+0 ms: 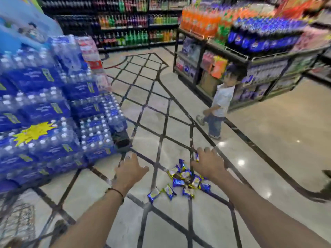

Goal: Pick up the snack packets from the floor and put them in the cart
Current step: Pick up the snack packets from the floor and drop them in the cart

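Both hands reach out — right hand (207,164) pinching one packet (196,157), left hand (130,170) unclear. Snack packets (186,179) heaped on floor just beside right hand. Step: gathering; next — carry to cart (18,222).

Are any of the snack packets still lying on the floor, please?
Yes, a pile of blue and gold snack packets lies on the tiled floor just below the right hand.
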